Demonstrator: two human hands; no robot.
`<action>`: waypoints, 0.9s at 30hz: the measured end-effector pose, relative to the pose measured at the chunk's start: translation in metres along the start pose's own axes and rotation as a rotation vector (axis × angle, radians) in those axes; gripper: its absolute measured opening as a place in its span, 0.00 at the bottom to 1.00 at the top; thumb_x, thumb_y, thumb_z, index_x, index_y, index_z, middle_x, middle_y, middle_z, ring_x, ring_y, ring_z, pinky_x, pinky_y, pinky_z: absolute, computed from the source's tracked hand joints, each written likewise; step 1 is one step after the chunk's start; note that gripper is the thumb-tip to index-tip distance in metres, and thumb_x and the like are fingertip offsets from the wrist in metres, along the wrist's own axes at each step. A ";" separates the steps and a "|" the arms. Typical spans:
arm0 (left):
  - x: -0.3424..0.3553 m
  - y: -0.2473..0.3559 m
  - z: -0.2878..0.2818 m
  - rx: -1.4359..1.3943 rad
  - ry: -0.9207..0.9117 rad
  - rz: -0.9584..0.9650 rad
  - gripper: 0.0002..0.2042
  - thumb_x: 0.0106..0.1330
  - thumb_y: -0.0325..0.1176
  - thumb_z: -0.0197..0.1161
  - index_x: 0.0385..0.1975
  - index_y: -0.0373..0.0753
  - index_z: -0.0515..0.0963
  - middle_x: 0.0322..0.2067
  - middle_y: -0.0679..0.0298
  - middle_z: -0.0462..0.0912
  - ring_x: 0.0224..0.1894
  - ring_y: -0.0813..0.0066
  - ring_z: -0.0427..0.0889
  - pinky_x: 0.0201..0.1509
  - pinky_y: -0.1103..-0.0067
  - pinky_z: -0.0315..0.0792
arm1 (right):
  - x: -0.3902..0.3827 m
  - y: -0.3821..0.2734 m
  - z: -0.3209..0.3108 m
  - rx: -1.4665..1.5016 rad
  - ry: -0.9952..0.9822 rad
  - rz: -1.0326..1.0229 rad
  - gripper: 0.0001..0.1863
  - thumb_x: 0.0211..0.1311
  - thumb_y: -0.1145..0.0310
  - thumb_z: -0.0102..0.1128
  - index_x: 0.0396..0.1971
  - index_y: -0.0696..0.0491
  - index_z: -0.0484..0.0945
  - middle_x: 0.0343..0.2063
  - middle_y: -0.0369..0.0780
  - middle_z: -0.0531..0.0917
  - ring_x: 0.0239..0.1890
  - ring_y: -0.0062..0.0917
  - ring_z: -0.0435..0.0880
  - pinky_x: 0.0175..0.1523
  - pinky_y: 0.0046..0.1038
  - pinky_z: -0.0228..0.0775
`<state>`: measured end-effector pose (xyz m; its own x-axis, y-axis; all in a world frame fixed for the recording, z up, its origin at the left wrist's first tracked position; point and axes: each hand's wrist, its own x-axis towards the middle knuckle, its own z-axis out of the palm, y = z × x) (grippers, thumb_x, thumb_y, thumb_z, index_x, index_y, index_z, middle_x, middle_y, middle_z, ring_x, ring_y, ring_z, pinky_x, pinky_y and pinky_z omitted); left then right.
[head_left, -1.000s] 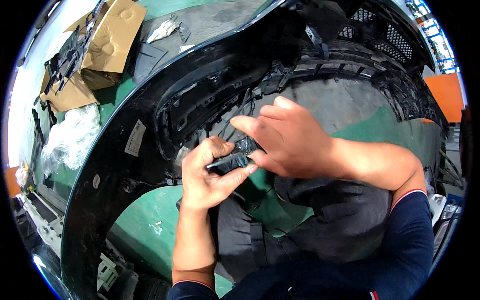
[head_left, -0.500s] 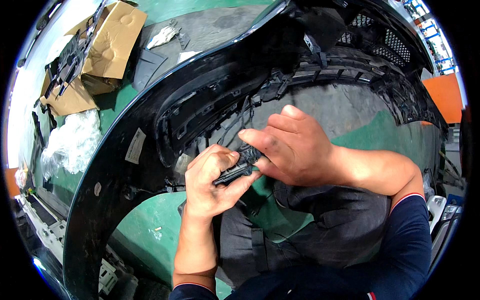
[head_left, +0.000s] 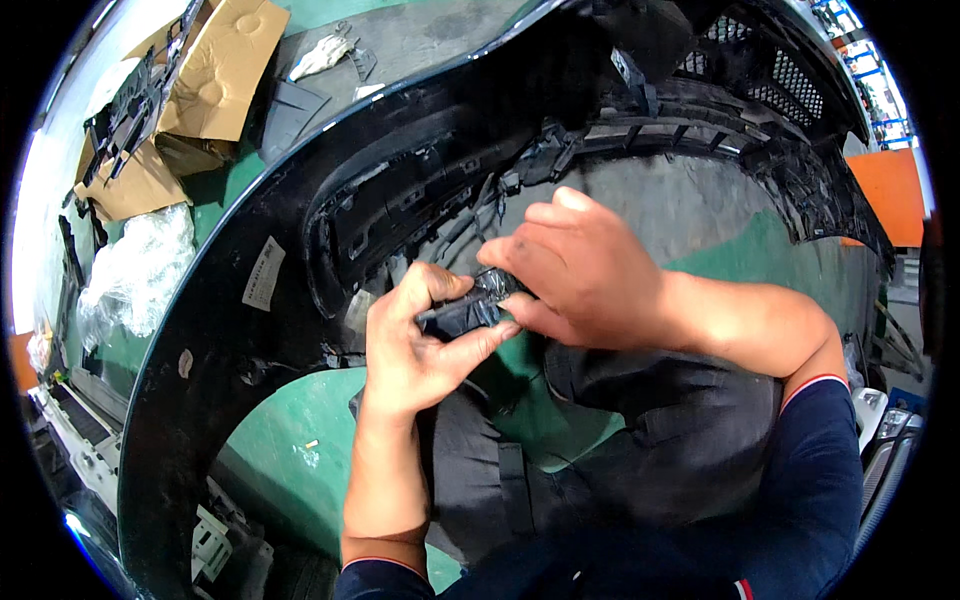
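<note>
Above my lap, both hands meet at a small black plastic part (head_left: 462,317) with a blocky, ridged end. My left hand (head_left: 400,350) is closed on its left side, with the thumb below and the fingers above. My right hand (head_left: 592,275) pinches the right end between thumb and curled fingers. Those fingers hide some of that end, and I cannot make out its details. Around my hands curves a large black car bumper cover (head_left: 190,400), its inner side toward me. Thin dark wiring (head_left: 462,240) lies along it just beyond the hands.
A torn cardboard box (head_left: 215,90) with black parts inside stands at the far left, with clear plastic wrapping (head_left: 145,270) below it. White gloves (head_left: 322,56) lie on a grey mat at the back. An orange panel (head_left: 885,200) is at the right.
The black part has turned slightly between my fingers. My right hand has shifted a little up and away from me; my left thumb and fingers have opened slightly wider around the part.
</note>
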<state>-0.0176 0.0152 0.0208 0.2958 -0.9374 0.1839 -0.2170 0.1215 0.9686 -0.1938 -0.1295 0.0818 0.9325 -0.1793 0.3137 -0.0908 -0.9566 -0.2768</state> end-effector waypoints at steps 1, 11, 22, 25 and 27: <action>0.000 -0.001 0.000 -0.015 -0.007 -0.054 0.28 0.40 0.35 0.93 0.35 0.33 0.79 0.34 0.62 0.83 0.38 0.74 0.81 0.46 0.75 0.76 | 0.000 0.000 0.000 0.011 -0.028 0.015 0.23 0.50 0.63 0.72 0.47 0.54 0.80 0.32 0.36 0.81 0.37 0.33 0.82 0.43 0.39 0.70; -0.001 -0.006 -0.002 -0.090 -0.041 -0.171 0.29 0.39 0.38 0.94 0.35 0.35 0.80 0.33 0.67 0.82 0.37 0.78 0.78 0.44 0.78 0.73 | -0.002 0.000 0.005 0.069 -0.097 0.083 0.24 0.52 0.60 0.74 0.49 0.53 0.81 0.35 0.38 0.84 0.42 0.35 0.85 0.48 0.39 0.72; -0.001 -0.002 -0.005 -0.055 -0.056 -0.135 0.23 0.46 0.33 0.91 0.34 0.34 0.81 0.30 0.66 0.83 0.35 0.82 0.79 0.42 0.79 0.75 | -0.001 -0.001 0.008 0.065 -0.108 0.066 0.18 0.52 0.59 0.73 0.41 0.51 0.82 0.32 0.38 0.83 0.41 0.35 0.84 0.47 0.39 0.71; -0.003 -0.004 -0.004 -0.090 -0.060 -0.182 0.26 0.42 0.35 0.93 0.34 0.36 0.80 0.31 0.68 0.82 0.36 0.81 0.78 0.42 0.79 0.74 | -0.002 -0.001 0.008 0.064 -0.105 0.077 0.18 0.52 0.58 0.73 0.41 0.51 0.82 0.32 0.37 0.83 0.41 0.34 0.84 0.47 0.38 0.71; -0.003 -0.003 -0.004 -0.097 -0.060 -0.201 0.27 0.41 0.36 0.94 0.34 0.37 0.79 0.31 0.69 0.82 0.36 0.81 0.78 0.43 0.79 0.73 | -0.002 -0.001 0.008 0.064 -0.100 0.076 0.18 0.53 0.58 0.73 0.40 0.50 0.82 0.31 0.37 0.83 0.41 0.34 0.84 0.47 0.38 0.71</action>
<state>-0.0140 0.0187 0.0179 0.2680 -0.9632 -0.0218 -0.0681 -0.0416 0.9968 -0.1930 -0.1263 0.0744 0.9543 -0.2236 0.1981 -0.1428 -0.9239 -0.3550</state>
